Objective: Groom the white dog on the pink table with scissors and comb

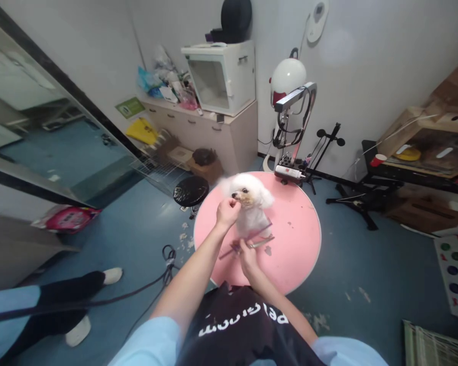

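Observation:
A small white fluffy dog (249, 206) stands on a round pink table (293, 239) in front of me. My left hand (226, 211) is closed under the dog's chin, holding its muzzle hair. Lower down, my right hand (246, 252) grips grooming scissors (260, 239) and a comb (229, 250) beside the dog's front legs. A few tufts of cut hair lie on the pink tabletop.
A black round stool (191, 191) stands left of the table. A grooming arm and dryer stand (292, 107) rise behind it. A cabinet with a white box (221, 76) is at the back. Another person's legs (61, 305) are at lower left, beside a black cable (152, 282).

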`<state>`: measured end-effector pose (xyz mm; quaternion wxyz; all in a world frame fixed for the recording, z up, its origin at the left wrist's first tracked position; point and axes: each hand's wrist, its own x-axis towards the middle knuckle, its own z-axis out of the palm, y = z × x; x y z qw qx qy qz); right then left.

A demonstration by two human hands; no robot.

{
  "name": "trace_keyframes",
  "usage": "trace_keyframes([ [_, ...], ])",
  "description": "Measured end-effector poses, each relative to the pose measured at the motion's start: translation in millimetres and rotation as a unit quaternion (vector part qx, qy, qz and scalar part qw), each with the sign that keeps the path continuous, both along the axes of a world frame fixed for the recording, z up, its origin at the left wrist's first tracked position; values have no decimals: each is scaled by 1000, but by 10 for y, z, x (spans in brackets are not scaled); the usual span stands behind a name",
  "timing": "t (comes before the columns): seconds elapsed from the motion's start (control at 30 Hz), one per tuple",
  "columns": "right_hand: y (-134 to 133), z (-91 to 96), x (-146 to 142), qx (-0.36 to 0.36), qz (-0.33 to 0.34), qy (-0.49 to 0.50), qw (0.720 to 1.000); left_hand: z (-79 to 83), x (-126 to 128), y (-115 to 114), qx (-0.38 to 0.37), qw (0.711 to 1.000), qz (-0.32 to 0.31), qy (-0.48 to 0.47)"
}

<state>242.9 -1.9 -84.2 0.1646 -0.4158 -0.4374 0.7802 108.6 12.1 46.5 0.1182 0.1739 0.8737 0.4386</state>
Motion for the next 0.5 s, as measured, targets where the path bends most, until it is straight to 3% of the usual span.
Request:
trace_keyframes([
  [0.17, 501, -212, 769, -31, 32, -132, 990, -20, 34, 1, -1, 1000, 25, -8],
  [0.27, 606, -176, 946, -41, 61, -129, 989, -54, 42, -33, -9, 999, 31, -14],
  [0.37, 382, -6, 627, -40, 51, -59, 996, -82, 27, -86, -10, 1000, 25, -4],
  [0.5, -78, 319, -195, -2, -19, 56, 998, -87, 9, -158, -6, 1000, -6, 0],
])
